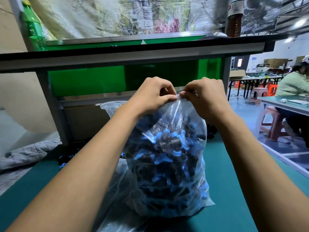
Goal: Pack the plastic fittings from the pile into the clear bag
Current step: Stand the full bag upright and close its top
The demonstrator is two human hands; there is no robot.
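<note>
I see both my forearms bare up to the frame's edge, my left hand (154, 94) and right hand (206, 96) ungloved.

Bright, even indoor light fills the scene, with a cool bluish cast toward the right side of the room. A ceiling lamp (300, 22) at the upper right glows white and is blown out. Soft highlights glint on the creased film of the clear bag (167, 164), and its dark and blue contents show through slightly hazed. Shadows on the green worktop (234, 190) are faint and diffuse. The wide-angle lens bends the shelf (133, 52) above into a slant and stretches the forearms at the bottom corners. The green bottle (31, 25) at upper left and the patterned sheet behind it are smeared with blur.
</note>
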